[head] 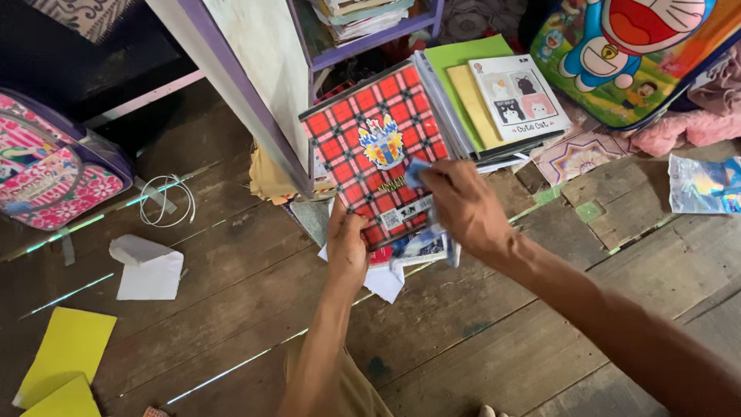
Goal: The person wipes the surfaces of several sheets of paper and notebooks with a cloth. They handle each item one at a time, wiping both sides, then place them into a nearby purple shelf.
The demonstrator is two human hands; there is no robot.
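Note:
My left hand (pixel 346 249) grips the near edge of a red tartan notebook (pixel 370 147) with a crest on its cover, holding it tilted above the wooden floor. My right hand (pixel 461 207) is over the notebook's right side, fingers pinched on a small blue and white piece of paper or plastic (pixel 417 171). More glossy printed scraps (pixel 421 249) hang below that hand. Behind the notebook lies a stack of books topped by a green folder (pixel 460 52), a yellow book (pixel 469 100) and a white notebook with cat pictures (pixel 519 96).
A purple-edged shelf unit (pixel 255 85) stands at the top centre. A pink flowered backpack (pixel 54 174) sits at left, a cartoon bag (pixel 625 54) top right. White cable (pixel 166 201), folded white paper (pixel 147 269), yellow sheets (pixel 65 351) and a plastic wrapper (pixel 704 185) lie on the planks.

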